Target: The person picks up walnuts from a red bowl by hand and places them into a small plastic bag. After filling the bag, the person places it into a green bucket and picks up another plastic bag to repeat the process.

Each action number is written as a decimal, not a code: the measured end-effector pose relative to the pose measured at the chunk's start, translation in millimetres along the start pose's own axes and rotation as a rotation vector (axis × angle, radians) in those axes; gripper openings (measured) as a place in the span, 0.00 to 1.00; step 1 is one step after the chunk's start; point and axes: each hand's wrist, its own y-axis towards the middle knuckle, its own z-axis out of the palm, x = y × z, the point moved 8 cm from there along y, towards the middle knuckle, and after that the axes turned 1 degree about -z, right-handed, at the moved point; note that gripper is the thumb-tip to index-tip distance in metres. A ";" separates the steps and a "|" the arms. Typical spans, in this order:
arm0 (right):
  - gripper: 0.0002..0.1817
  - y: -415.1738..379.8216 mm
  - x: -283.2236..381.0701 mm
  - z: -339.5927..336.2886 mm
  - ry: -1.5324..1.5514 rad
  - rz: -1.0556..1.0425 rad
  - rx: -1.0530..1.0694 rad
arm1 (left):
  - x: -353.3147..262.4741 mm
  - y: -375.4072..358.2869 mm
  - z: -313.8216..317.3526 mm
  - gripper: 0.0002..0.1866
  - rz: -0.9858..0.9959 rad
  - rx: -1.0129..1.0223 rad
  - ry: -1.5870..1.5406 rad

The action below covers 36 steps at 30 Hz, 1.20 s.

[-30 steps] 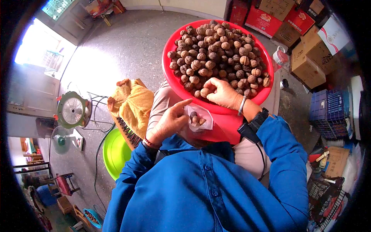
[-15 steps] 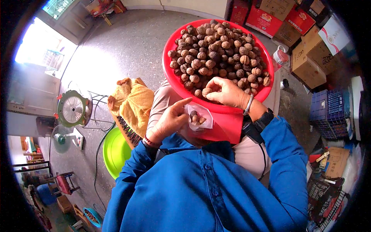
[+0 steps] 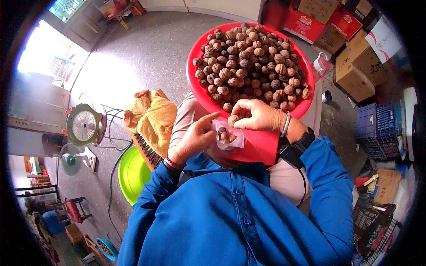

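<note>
A single walnut (image 3: pixel 233 120) is pinched in the fingertips of my right hand (image 3: pixel 261 116), close to the mouth of a small clear plastic bag (image 3: pixel 238 141). My left hand (image 3: pixel 195 138) grips the bag's left edge between thumb and fingers, its index finger stretched out along the opening. Several walnuts (image 3: pixel 225 135) lie inside the bag. Just beyond my hands stands a wide red basin (image 3: pixel 194 86) heaped with walnuts (image 3: pixel 248 57). Below its rim, a flat red surface (image 3: pixel 259 148) lies over my lap, under the bag.
At the left are a yellow cloth (image 3: pixel 153 117), a green basin (image 3: pixel 131 173) and a round fan (image 3: pixel 84 126), with cables on the floor. Cardboard boxes (image 3: pixel 355 71), a blue crate (image 3: pixel 377 128) and a pink-and-white jug (image 3: pixel 321 64) stand at the right.
My right hand has moved down and slightly left with the walnut, from over the basin's near rim to the bag's opening. My left hand and the bag have stayed in place.
</note>
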 end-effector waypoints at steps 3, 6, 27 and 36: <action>0.14 -2.3 6.0 0.6 -0.041 -0.005 0.019 | -0.2 -0.5 -0.6 0.34 -0.019 -0.012 0.015; 0.12 -1.3 3.6 -5.5 -0.101 -0.021 -0.018 | 4.6 1.7 -0.6 0.34 0.003 0.004 0.007; 0.20 28.8 -16.2 -7.5 -0.411 -0.305 -0.155 | 3.9 -0.7 -1.7 0.33 -0.020 -0.005 0.026; 0.20 30.6 -24.0 -6.3 -0.512 -0.264 -0.163 | 14.6 2.9 -3.9 0.33 0.007 0.020 0.025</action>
